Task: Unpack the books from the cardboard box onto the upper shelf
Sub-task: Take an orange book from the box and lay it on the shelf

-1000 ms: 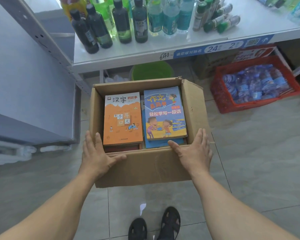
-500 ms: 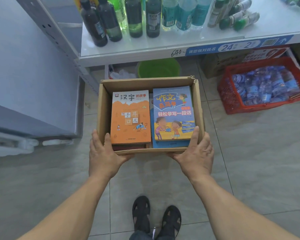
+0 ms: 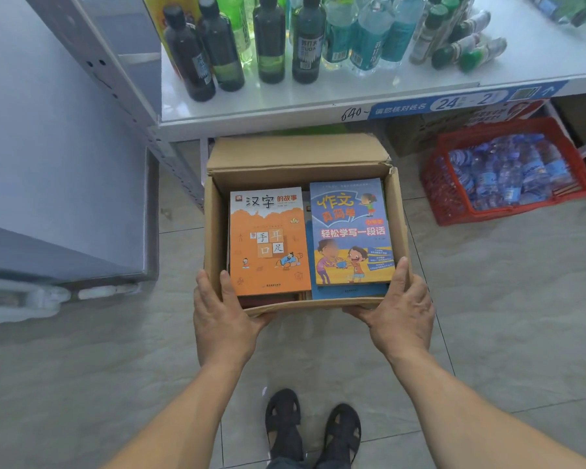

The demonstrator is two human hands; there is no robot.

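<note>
An open cardboard box point(image 3: 295, 157) is held up in front of me, above the tiled floor. Inside it lie two stacks of books: an orange book point(image 3: 269, 242) tops the left stack and a blue book point(image 3: 351, 231) tops the right. My left hand point(image 3: 222, 319) grips the box's near left corner, thumb inside the wall. At the near right corner my right hand point(image 3: 400, 316) holds the box the same way. The white shelf point(image 3: 318, 101) runs just beyond the box's far flap, which reaches its front edge.
Several dark and clear bottles point(image 3: 268, 38) stand on the shelf's back half. A red crate point(image 3: 508, 174) of water bottles sits on the floor to the right, under the shelf. A grey cabinet point(image 3: 58, 147) stands at the left. My feet in black sandals point(image 3: 312, 431) are below.
Both hands have lifted the box off the floor and brought it up toward the shelf. My grip shifted from the front wall to the near corners.
</note>
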